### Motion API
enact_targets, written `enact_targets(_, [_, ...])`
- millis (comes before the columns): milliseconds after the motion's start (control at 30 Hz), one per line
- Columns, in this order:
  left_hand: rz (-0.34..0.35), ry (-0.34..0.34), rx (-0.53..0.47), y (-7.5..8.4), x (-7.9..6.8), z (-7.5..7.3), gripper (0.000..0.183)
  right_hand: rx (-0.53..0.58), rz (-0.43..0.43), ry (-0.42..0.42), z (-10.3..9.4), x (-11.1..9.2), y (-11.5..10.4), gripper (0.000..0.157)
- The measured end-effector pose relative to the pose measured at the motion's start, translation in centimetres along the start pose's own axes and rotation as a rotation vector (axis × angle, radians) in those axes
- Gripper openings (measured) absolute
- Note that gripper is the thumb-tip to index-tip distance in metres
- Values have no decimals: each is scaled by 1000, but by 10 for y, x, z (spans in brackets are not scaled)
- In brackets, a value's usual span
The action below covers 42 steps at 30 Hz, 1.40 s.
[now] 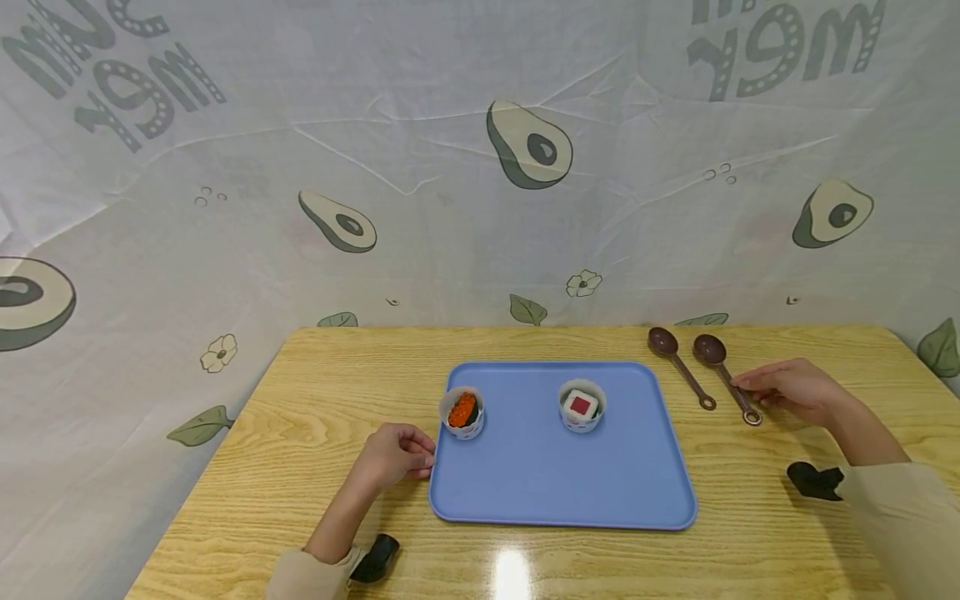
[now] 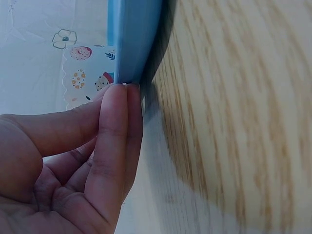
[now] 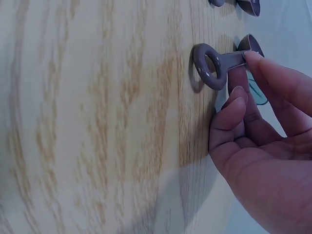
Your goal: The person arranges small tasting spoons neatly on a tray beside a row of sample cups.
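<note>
A beige left sleeve (image 1: 309, 577) is nearest, then the left hand (image 1: 393, 457), fingers touching the blue tray (image 1: 555, 485) at left; I cannot tell whether they pinch. Two cups (image 1: 580, 423) sit inside. Far right, the right hand's (image 1: 798, 393) fingers pinch one brown spoon (image 1: 724, 376), beside another spoon (image 1: 684, 368).

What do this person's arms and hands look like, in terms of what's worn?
The left hand and right hand wear no gloves. A plain beige left sleeve and matching right sleeve leave the wrists bare. A black piece shows by the left sleeve, another black piece by the right.
</note>
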<state>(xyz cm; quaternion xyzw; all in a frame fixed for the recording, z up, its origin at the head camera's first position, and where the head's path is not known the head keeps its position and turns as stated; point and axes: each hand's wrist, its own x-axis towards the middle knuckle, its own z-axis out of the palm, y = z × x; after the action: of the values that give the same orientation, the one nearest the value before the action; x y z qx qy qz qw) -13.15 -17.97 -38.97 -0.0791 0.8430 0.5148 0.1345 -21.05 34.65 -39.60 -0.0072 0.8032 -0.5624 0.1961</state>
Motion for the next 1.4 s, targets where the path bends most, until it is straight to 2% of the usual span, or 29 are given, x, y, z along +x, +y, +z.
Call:
enact_targets(367, [3,-6,4,-1,0,0,8,85,-7,-54,3,-6,-6,19])
enact_targets(600, [22,0,3,-3,1,0,7,142,19,-86,1,-7,-4,20])
enact_targets(900, [17,7,20,-2,1,1,7,208,-15,-111,-1,-11,-2,24])
enact_targets(1167, [21,3,19,-2,1,1,7,265,-31,-109,0,-18,-4,26])
enact_targets(1400, [16,8,18,-2,1,2,7,252,-19,-87,2,-22,-8,24])
